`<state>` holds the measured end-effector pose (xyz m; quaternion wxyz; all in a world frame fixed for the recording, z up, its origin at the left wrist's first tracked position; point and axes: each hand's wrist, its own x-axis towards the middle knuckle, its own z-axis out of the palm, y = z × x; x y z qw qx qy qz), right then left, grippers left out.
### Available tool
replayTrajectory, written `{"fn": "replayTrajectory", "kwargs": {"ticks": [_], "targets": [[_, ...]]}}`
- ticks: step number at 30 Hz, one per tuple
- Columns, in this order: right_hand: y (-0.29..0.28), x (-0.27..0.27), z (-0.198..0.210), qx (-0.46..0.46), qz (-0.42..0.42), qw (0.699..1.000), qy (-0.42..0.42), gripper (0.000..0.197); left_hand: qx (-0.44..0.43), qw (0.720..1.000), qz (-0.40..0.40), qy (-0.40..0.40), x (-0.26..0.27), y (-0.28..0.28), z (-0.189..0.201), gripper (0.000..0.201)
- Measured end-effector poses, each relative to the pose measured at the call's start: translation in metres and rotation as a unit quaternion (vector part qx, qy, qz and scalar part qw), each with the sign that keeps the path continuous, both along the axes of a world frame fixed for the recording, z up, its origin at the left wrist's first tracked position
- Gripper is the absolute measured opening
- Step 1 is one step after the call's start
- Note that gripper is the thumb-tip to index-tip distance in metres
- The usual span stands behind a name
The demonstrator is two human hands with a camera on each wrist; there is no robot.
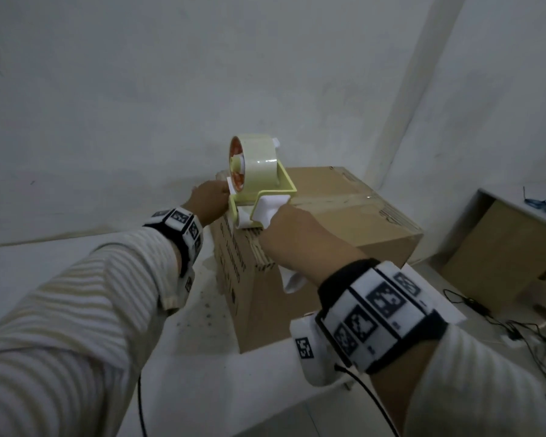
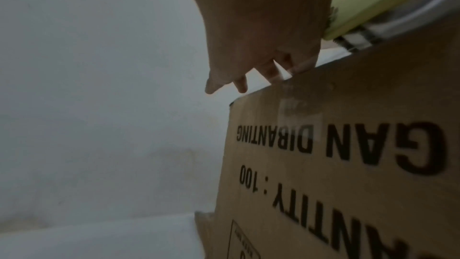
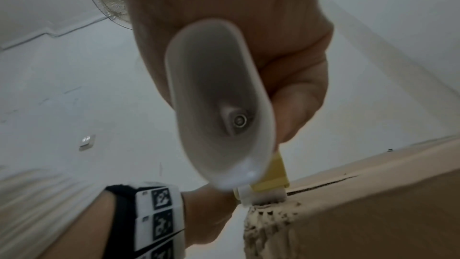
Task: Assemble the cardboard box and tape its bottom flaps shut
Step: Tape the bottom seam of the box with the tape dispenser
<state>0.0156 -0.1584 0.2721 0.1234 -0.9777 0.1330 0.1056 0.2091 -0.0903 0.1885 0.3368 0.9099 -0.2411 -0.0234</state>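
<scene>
The right hand (image 1: 292,234) is gripping the white handle of the tape gun (image 1: 259,184), fingers wrapped round it, and is holding its front end against the near top edge of the box (image 1: 344,216). The box is sitting under both hands, flaps closed on top, a strip of tape (image 1: 334,198) running along their seam beyond the right hand. The left hand (image 1: 210,197) is resting just left of the gun, fingertips (image 2: 302,66) pressing on the box's top edge; whether they are pinching tape cannot be told.

Brown box (image 1: 334,197), yellow-and-white tape dispenser (image 1: 259,187), cream striped sleeves (image 1: 76,298).
</scene>
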Motion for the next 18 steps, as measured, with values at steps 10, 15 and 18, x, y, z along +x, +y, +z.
{"fn": "replayTrajectory", "kwargs": {"ticks": [10, 15, 18], "targets": [[0.002, -0.012, -0.017, 0.075, -0.064, 0.992, -0.081, 0.031, 0.014, 0.999, 0.015, 0.028, -0.033, 0.011, -0.002, 0.073], [-0.005, -0.041, -0.026, 0.042, -0.027, 0.995, -0.083, 0.031, 0.088, 0.996, 0.026, -0.01, -0.048, 0.001, 0.009, 0.04], [-0.004, -0.06, -0.033, 0.053, -0.01, 0.997, -0.059, 0.052, 0.099, 0.995, 0.029, -0.009, -0.047, -0.002, 0.011, 0.035]]}}
